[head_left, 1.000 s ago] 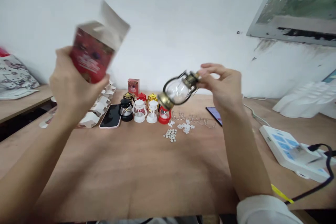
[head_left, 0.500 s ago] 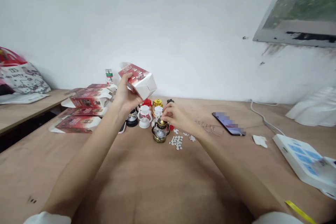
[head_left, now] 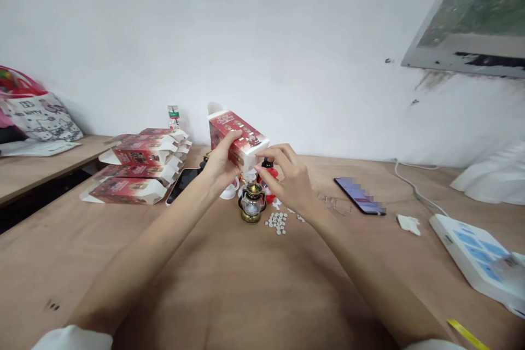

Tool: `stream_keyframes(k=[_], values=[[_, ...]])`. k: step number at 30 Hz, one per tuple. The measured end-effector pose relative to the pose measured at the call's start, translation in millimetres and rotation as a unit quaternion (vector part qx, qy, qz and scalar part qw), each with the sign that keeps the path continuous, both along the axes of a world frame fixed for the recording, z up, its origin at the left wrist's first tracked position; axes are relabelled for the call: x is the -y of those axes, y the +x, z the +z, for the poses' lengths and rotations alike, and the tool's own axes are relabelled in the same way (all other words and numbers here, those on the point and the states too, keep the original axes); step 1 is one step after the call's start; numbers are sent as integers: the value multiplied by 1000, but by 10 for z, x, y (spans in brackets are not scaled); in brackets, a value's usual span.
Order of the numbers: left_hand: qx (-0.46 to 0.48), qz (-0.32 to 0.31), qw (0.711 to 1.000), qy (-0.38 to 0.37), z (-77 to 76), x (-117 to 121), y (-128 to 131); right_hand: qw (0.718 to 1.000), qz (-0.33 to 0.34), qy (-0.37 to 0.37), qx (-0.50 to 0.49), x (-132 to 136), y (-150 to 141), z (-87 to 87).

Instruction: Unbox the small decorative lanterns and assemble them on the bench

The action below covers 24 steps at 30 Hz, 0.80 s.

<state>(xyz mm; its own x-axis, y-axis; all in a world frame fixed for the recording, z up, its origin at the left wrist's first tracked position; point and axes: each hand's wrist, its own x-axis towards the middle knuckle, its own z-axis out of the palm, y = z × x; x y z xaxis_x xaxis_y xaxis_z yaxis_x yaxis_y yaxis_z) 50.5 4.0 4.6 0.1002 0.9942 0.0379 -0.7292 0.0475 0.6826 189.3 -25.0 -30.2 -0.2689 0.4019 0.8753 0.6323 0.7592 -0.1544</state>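
My left hand (head_left: 223,167) is closed round a red and white cardboard box (head_left: 233,131), raised above the table and tilted. An open flap shows at its far left end. My right hand (head_left: 289,178) has its thumb and bent fingers at the box's white near end, gripping its edge. Just below stands a small bronze-coloured lantern (head_left: 252,203) with a clear body, upright on the table. Behind it, partly hidden by the hands and box, are a red lantern (head_left: 269,178) and a white lantern (head_left: 229,191). Small round grey-white discs (head_left: 278,222) lie in front.
More red boxes (head_left: 135,188) are stacked at left, beside a dark phone (head_left: 183,183). On the right lie another phone (head_left: 359,195), a white tissue (head_left: 408,224) and a white device (head_left: 471,251) with a cable. Small thin pieces (head_left: 334,202) lie right of my hand.
My left hand has brought the box right and down, over the lanterns. My right hand has left the bronze lantern's top and risen to the box's end.
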Motion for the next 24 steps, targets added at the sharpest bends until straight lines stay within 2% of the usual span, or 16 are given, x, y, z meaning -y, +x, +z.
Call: stream_keyframes(k=[6,9,12,17,20,24], values=[[20,68,997,6,-83,8,82,999,-26,0,27,-46,-41,-60],[39,103,994,17,-77,5,83,999,-5,2,47,-35,-89,-105],[56,101,993,15,-50,-13,48,997,19,-16,70,3,-131,-136],[83,79,993,8,7,-35,-11,993,10,-28,116,41,-170,-164],[73,63,995,-4,46,-18,-37,985,-23,-27,167,4,-150,-165],[38,60,997,-21,71,-12,-77,957,-128,-32,258,-69,-77,-152]])
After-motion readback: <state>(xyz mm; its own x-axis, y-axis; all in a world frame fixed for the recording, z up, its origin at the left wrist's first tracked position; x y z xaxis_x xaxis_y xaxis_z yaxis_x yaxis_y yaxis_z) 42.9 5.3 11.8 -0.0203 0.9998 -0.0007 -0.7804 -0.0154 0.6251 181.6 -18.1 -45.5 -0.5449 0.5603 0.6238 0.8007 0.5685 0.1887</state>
